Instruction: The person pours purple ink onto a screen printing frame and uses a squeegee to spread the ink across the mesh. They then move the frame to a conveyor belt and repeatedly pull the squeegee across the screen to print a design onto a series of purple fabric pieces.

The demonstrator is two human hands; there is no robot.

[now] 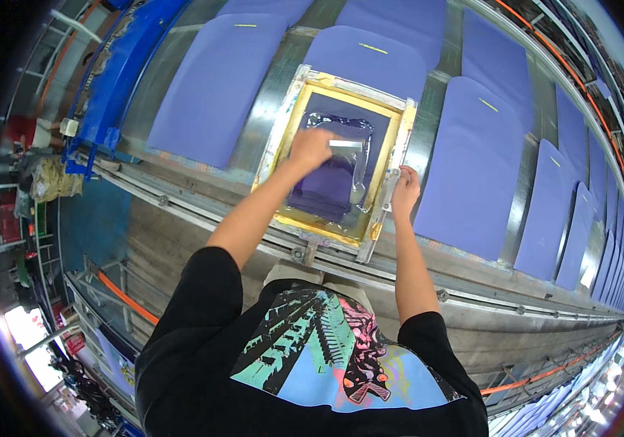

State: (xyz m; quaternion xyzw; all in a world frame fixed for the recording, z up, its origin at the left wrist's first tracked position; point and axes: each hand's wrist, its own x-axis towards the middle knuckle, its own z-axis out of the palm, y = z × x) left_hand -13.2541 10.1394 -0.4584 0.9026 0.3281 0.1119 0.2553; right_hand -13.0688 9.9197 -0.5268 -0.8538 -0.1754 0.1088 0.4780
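Observation:
A screen-printing frame (409, 116) with yellow-taped inner edges lies over a purple fabric panel on the long table. Glossy dark ink (326, 191) is spread inside it, with a wet ridge along its right side. My left hand (312, 151), slightly blurred, is closed over the middle of the screen on a squeegee (346, 145); only a pale edge of it shows past the fingers. My right hand (406, 191) is closed on the frame's right side rail, thumb and fingers around the metal bar.
Purple fabric panels (472, 167) with small yellow marks lie in rows along the metal table (268, 95). A metal rail (239, 231) runs along its near edge. Blue machinery (111, 87) stands at the left, and an orange pipe (126, 297) lies at lower left.

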